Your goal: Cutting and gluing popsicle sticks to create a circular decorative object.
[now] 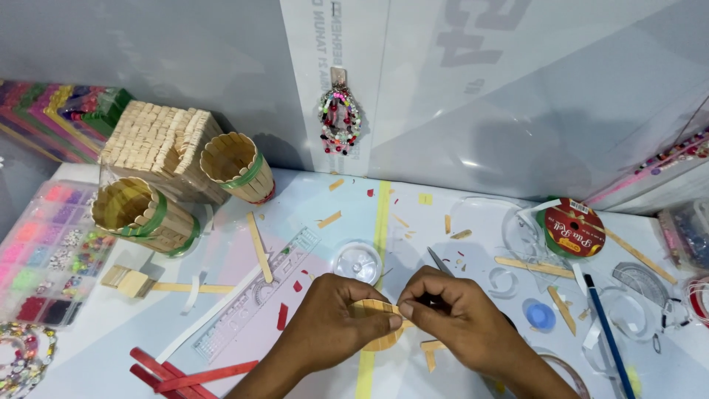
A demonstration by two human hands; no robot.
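Far off the left hand's (336, 321) outer side lies a clear bead organiser (46, 251) with sorted coloured beads, and nearer it two round holders built from ice-cream sticks and banded in green (144, 214) rest on their sides, mouths toward the camera, in front of a small stick house (159, 144). Below that hand's wrist a few red sticks (188, 373) lie fanned out; a clear plastic ruler (255, 295) slants up just beyond its knuckles, with a bare stick (259, 247) across its upper end.

The left hand is closed in a pinch on one end of a short curved piece of joined sticks (373, 307), thumb and forefinger holding it edge-up — seemingly to keep it steady. The right hand (458, 314) meets it fingertip to fingertip, pinching the same piece from the other side, so the piece sits between both hands, raised just over a round wooden base (384, 341) and a strip of yellow tape (378, 222).

Just above the hands sits a small clear spool (357, 262). Past the right hand are a green-and-red ribbon roll (570, 227), a blue pencil (609, 336) and a blue cap (540, 315) — all within easy reach.
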